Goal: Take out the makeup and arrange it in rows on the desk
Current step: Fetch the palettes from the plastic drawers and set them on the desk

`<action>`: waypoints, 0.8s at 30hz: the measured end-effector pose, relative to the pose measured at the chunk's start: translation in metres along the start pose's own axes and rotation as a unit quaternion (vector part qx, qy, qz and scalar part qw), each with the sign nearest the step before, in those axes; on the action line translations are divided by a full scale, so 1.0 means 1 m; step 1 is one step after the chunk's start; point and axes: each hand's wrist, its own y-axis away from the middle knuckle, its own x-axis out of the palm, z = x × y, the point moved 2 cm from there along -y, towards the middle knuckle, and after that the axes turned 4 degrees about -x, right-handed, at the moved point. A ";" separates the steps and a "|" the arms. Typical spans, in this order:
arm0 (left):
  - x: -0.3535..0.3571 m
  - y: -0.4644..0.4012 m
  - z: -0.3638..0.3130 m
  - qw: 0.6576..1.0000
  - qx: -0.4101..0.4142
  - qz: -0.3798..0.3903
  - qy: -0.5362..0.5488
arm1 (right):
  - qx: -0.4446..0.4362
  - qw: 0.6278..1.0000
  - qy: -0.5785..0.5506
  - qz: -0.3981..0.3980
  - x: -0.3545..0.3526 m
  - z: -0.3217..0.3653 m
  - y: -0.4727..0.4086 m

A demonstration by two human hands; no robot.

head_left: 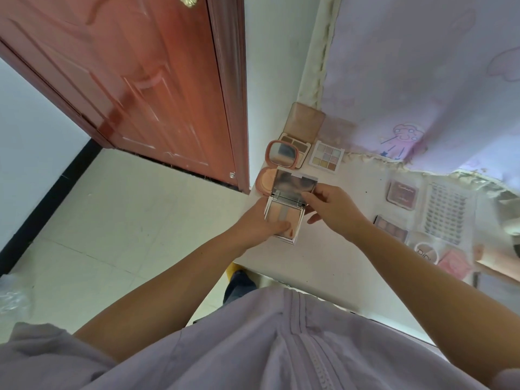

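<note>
Lilac zip-front top (281, 347) fills the bottom of the view, both bare forearms reaching fwd from it. Square palette (284, 218) w/ silver-white frame sits between the hands, lid flipped up; mirror inside the lid, pans in peach/beige w/ a grey strip down the middle. Left hand (259, 223) grips the base from the left side, thumb across the pans. Right hand (332, 206) pinches the lid's right edge w/ curled fingers. Palette is over the left end of the white desk (323, 257); can't tell if it's touching the top or held just above.

Behind it, near the wall: round pink compact (277, 164) open w/ mirror up, brown-lidded palette (302, 130) open, and a nine-pan pastel palette (326, 156) just right of those. To the right of the hands: a clear bag (444, 218) w/ more makeup inside, incl. a dark pink palette (401, 194) and a lash tray (446, 212).

Room: red-brown wooden door (140, 80) at left, pale tiled floor (112, 220), purple patterned cloth (422, 66) hanging above the desk.
</note>
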 end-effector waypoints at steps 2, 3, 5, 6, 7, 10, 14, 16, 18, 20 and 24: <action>-0.005 0.000 0.002 1.000 -0.011 0.012 -0.004 | 0.005 1.000 0.002 0.011 0.003 0.000 -0.003; -0.007 0.002 0.005 1.000 -0.022 0.016 -0.005 | 0.009 1.000 0.004 0.015 0.006 0.000 -0.004; -0.013 0.003 0.013 0.999 -0.045 0.003 -0.005 | 0.016 1.000 0.018 0.012 0.014 -0.002 -0.008; -0.015 0.005 0.017 0.998 -0.054 -0.018 -0.012 | 0.020 0.999 0.028 0.005 0.019 -0.004 -0.011; -0.019 0.006 0.021 0.997 -0.059 -0.045 -0.033 | 0.025 0.999 0.036 -0.004 0.025 -0.005 -0.014; -0.025 0.004 0.033 0.988 -0.041 -0.106 -0.102 | 0.049 0.998 0.041 -0.026 0.046 -0.008 -0.020; -0.030 -0.002 0.044 0.978 -0.047 -0.121 -0.163 | 0.066 0.995 0.054 -0.060 0.068 -0.012 -0.019; -0.032 -0.005 0.046 0.974 -0.051 -0.128 -0.180 | 0.072 0.991 0.083 -0.072 0.074 -0.015 -0.019; -0.034 -0.007 0.045 0.973 -0.052 -0.122 -0.191 | 0.077 0.989 0.103 -0.077 0.077 -0.020 -0.021; -0.035 -0.007 0.044 0.974 -0.051 -0.113 -0.189 | 0.079 0.988 0.110 -0.079 0.077 -0.021 -0.023; -0.039 -0.011 0.035 0.975 -0.050 -0.106 -0.190 | 0.080 0.988 0.121 -0.046 0.072 -0.019 -0.025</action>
